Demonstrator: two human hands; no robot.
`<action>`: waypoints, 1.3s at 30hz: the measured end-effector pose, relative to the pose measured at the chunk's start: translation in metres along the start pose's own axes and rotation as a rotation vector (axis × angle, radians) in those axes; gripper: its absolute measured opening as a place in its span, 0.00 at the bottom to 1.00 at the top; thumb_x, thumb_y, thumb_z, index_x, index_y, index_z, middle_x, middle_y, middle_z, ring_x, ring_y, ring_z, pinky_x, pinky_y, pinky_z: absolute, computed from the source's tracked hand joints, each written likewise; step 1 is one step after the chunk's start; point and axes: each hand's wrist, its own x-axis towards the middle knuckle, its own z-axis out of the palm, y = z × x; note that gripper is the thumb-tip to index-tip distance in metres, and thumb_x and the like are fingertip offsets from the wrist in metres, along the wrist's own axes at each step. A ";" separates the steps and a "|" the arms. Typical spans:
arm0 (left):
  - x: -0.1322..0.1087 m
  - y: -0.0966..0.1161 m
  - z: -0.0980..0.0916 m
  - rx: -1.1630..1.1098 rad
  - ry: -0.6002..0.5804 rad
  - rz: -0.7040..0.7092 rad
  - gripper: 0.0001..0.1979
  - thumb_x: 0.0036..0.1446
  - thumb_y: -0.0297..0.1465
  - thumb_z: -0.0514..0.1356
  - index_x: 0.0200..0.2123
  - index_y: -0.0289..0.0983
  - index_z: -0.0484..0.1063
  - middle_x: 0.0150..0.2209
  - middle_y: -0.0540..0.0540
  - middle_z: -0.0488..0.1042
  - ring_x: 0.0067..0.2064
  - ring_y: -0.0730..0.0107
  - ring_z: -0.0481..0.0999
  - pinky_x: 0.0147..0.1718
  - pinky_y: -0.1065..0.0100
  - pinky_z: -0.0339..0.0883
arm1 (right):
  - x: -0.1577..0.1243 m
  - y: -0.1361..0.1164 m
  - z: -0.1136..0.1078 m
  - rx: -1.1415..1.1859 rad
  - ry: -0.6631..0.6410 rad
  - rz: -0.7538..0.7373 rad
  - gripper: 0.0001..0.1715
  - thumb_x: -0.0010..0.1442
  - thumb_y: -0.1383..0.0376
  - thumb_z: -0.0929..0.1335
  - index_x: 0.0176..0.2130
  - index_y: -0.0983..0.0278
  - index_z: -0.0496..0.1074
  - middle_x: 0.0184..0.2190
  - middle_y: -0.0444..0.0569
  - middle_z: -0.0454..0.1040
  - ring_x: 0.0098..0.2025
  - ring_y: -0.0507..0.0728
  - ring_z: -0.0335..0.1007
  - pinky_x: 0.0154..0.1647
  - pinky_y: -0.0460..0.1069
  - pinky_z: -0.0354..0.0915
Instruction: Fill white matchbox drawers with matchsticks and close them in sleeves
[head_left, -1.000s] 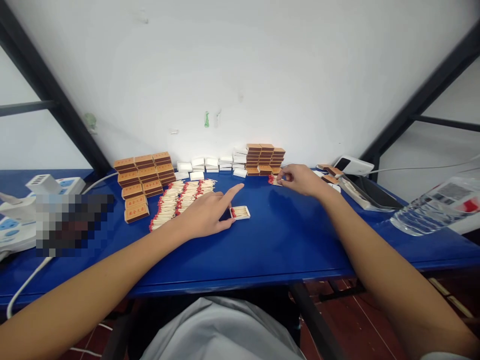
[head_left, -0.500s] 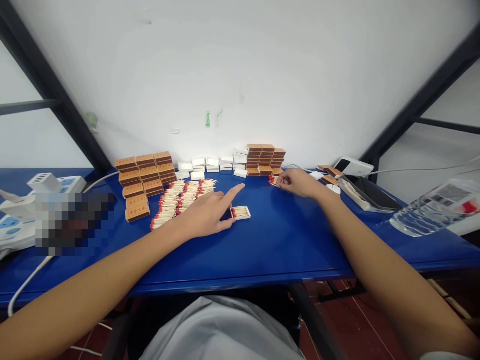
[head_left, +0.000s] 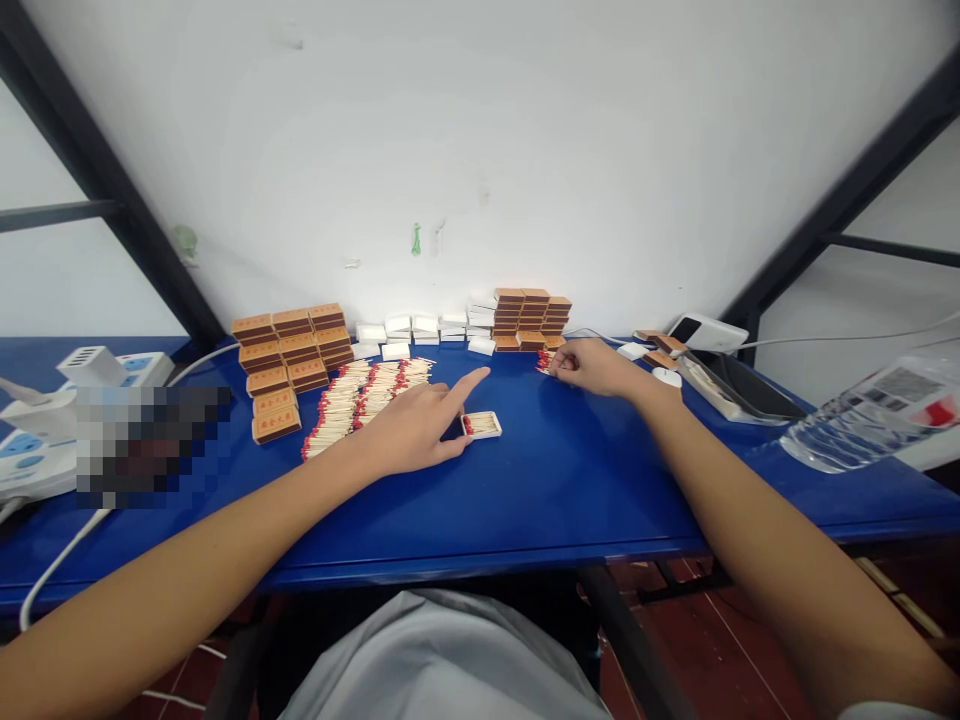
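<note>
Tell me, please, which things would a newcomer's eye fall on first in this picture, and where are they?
Probably the red-tipped matches, spread in rows on the blue table just beyond the left hand. Next, perhaps, the stepped pile of matchboxes to their left. The right hand may draw attention too, its fingertips at a smaller match group by the rear stack.

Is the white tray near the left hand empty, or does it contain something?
Not empty: matches lie in the white tray, red heads at its left end. Whether full, I cannot tell.
</note>
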 end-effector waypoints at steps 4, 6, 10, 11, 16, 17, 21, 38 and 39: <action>0.000 0.001 0.000 0.010 -0.014 -0.010 0.45 0.70 0.38 0.62 0.80 0.41 0.39 0.51 0.40 0.81 0.55 0.48 0.80 0.54 0.52 0.73 | -0.001 -0.003 0.000 -0.008 -0.008 0.017 0.10 0.62 0.62 0.69 0.36 0.64 0.80 0.34 0.52 0.83 0.34 0.59 0.75 0.35 0.51 0.65; 0.000 0.001 0.000 0.013 -0.021 -0.016 0.46 0.70 0.38 0.62 0.80 0.41 0.39 0.51 0.39 0.81 0.55 0.48 0.79 0.54 0.51 0.73 | -0.001 -0.003 0.000 -0.024 -0.015 0.033 0.10 0.62 0.62 0.70 0.37 0.64 0.80 0.35 0.52 0.83 0.34 0.59 0.75 0.35 0.51 0.65; 0.000 0.001 -0.001 -0.002 -0.018 -0.012 0.45 0.70 0.38 0.62 0.80 0.41 0.40 0.51 0.39 0.81 0.54 0.49 0.80 0.54 0.52 0.73 | -0.003 -0.004 -0.002 -0.007 -0.042 0.041 0.08 0.62 0.61 0.70 0.37 0.63 0.79 0.36 0.53 0.84 0.36 0.59 0.77 0.36 0.51 0.66; 0.000 0.001 -0.001 -0.006 -0.015 -0.011 0.45 0.70 0.38 0.62 0.80 0.42 0.40 0.51 0.39 0.81 0.54 0.49 0.80 0.54 0.52 0.73 | -0.003 -0.004 -0.002 -0.007 -0.042 0.040 0.08 0.62 0.61 0.71 0.36 0.63 0.79 0.36 0.52 0.84 0.36 0.59 0.77 0.36 0.51 0.66; 0.000 0.000 0.000 -0.003 0.003 -0.001 0.45 0.70 0.39 0.62 0.80 0.42 0.41 0.50 0.40 0.81 0.54 0.49 0.80 0.54 0.53 0.73 | -0.004 -0.006 -0.004 -0.017 -0.031 0.039 0.09 0.62 0.60 0.71 0.36 0.63 0.78 0.34 0.52 0.82 0.34 0.59 0.75 0.34 0.51 0.64; 0.000 0.000 0.000 -0.001 0.007 0.003 0.45 0.70 0.39 0.62 0.80 0.42 0.41 0.50 0.40 0.81 0.54 0.49 0.80 0.53 0.53 0.73 | -0.004 -0.007 -0.005 -0.012 -0.028 0.036 0.10 0.62 0.59 0.71 0.35 0.63 0.78 0.33 0.52 0.82 0.34 0.59 0.75 0.34 0.51 0.64; 0.000 0.000 0.000 0.005 0.008 0.009 0.45 0.69 0.39 0.62 0.80 0.42 0.40 0.50 0.40 0.81 0.53 0.49 0.80 0.52 0.54 0.74 | -0.005 -0.011 -0.004 0.041 -0.041 0.015 0.12 0.63 0.56 0.70 0.34 0.62 0.77 0.32 0.51 0.82 0.34 0.59 0.74 0.35 0.51 0.64; 0.000 0.001 -0.001 -0.011 0.001 0.008 0.45 0.70 0.39 0.61 0.80 0.41 0.41 0.50 0.40 0.81 0.53 0.50 0.80 0.52 0.53 0.73 | -0.002 -0.010 0.000 0.028 -0.023 -0.018 0.15 0.63 0.53 0.70 0.36 0.63 0.76 0.33 0.53 0.81 0.32 0.58 0.71 0.34 0.51 0.63; 0.000 0.001 0.000 -0.010 0.004 0.009 0.44 0.70 0.39 0.61 0.80 0.41 0.41 0.50 0.40 0.81 0.53 0.50 0.80 0.52 0.53 0.73 | -0.002 -0.010 0.000 0.028 -0.014 -0.023 0.15 0.63 0.53 0.70 0.36 0.63 0.76 0.33 0.53 0.81 0.32 0.58 0.71 0.34 0.51 0.63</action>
